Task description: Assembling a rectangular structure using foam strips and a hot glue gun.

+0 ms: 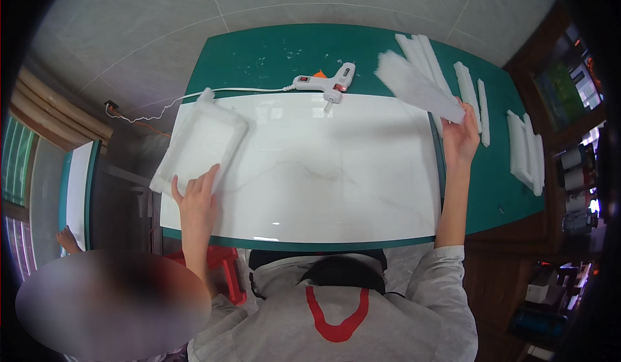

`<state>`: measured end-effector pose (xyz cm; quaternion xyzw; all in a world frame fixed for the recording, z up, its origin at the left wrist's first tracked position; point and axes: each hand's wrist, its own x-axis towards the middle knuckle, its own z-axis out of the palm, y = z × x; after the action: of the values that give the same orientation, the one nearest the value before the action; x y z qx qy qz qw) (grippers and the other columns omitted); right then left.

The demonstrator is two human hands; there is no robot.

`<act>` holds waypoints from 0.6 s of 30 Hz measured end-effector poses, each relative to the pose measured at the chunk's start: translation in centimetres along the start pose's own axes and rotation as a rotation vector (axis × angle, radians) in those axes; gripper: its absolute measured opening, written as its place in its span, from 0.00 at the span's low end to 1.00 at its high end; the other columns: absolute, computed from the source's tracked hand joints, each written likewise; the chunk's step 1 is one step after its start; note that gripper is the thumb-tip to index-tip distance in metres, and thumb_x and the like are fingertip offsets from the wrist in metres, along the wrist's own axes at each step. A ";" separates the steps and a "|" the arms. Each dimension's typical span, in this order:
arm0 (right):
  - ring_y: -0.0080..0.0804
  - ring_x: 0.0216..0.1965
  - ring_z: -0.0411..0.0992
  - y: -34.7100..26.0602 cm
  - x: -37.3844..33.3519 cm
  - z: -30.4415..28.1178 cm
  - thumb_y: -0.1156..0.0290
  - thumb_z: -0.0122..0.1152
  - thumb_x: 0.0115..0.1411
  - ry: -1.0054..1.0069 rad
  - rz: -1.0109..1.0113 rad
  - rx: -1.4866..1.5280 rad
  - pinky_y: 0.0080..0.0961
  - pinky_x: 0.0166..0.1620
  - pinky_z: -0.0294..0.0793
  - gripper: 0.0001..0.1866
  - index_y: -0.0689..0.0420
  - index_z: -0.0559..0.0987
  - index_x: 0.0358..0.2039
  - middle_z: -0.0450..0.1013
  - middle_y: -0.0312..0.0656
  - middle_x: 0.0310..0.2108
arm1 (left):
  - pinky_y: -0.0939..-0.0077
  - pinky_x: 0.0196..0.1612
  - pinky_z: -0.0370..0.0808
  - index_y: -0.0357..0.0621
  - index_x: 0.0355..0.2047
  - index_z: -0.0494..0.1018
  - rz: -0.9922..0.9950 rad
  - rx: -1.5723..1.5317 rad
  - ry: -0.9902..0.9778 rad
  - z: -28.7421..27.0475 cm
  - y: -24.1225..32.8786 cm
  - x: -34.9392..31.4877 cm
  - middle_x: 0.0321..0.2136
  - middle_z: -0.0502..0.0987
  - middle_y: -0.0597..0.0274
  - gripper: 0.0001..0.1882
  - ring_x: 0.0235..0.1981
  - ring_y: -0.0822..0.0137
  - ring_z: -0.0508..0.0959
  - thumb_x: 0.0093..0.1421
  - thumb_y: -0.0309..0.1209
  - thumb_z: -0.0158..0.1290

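My right hand (460, 136) is raised over the right side of the table, its fingers closed on the lower end of a flat white foam sheet (414, 85). The sheet tilts away up and to the left. On the left, a shallow white foam tray (206, 136) with raised edges lies at an angle on the glossy white board (323, 194). My left hand (197, 197) rests at the tray's near edge with its fingers spread. Beyond the board's far edge lies a white hot glue gun (330, 83), its nozzle pointing toward me over the board.
Long white foam strips (430, 58) lie at the back right of the green tabletop (259, 52). More strips (482, 103) and shorter pieces (525, 152) are farther right. The glue gun's white cord (226, 89) runs off left. Another person's hand (67, 240) is at far left, near a red stool (226, 268).
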<state>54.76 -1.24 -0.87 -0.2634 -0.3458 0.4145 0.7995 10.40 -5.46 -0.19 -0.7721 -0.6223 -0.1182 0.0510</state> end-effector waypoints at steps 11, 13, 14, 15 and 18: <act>0.31 0.45 0.59 0.6 0.2 -1.1 0.68 0.45 0.55 0.013 0.055 0.087 0.29 0.49 0.55 0.09 0.58 0.67 0.35 0.63 0.44 0.42 | 0.54 0.55 0.42 0.50 0.47 0.62 0.063 0.110 -0.060 -2.1 -2.2 -3.9 0.48 0.61 0.64 0.29 0.50 0.60 0.59 0.40 0.24 0.53; 0.31 0.45 0.59 0.6 0.2 -1.2 0.68 0.45 0.56 0.005 0.063 0.089 0.29 0.49 0.56 0.09 0.58 0.67 0.35 0.63 0.44 0.42 | 0.56 0.55 0.43 0.49 0.49 0.58 0.000 -0.116 0.149 -0.9 -3.5 -4.4 0.51 0.57 0.61 0.31 0.52 0.59 0.56 0.42 0.25 0.53; 0.31 0.45 0.59 0.6 0.2 -1.3 0.68 0.44 0.56 0.008 0.066 0.101 0.29 0.49 0.56 0.09 0.58 0.67 0.35 0.63 0.44 0.42 | 0.59 0.56 0.44 0.47 0.52 0.54 -0.061 -0.344 0.361 0.1 -4.1 -4.6 0.54 0.52 0.59 0.33 0.54 0.57 0.53 0.44 0.26 0.53; 0.31 0.45 0.59 0.6 0.2 -1.3 0.67 0.44 0.56 0.007 0.072 0.114 0.29 0.49 0.56 0.10 0.58 0.67 0.35 0.63 0.43 0.41 | 0.59 0.56 0.44 0.47 0.52 0.54 -0.064 -0.341 0.360 0.8 -4.4 -4.6 0.54 0.52 0.59 0.33 0.54 0.57 0.53 0.44 0.26 0.53; 0.32 0.45 0.59 0.7 0.2 -1.2 0.67 0.44 0.56 0.027 0.081 0.117 0.29 0.48 0.57 0.10 0.58 0.67 0.35 0.62 0.43 0.41 | 0.70 0.53 0.53 0.46 0.56 0.43 -0.551 -0.864 0.645 2.4 -5.2 -4.5 0.53 0.52 0.53 0.33 0.54 0.61 0.54 0.53 0.27 0.46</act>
<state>55.44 -0.90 -2.02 -0.2356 -0.2993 0.4626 0.8006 4.70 -8.01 -3.99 -0.4584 -0.6481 -0.5974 -0.1136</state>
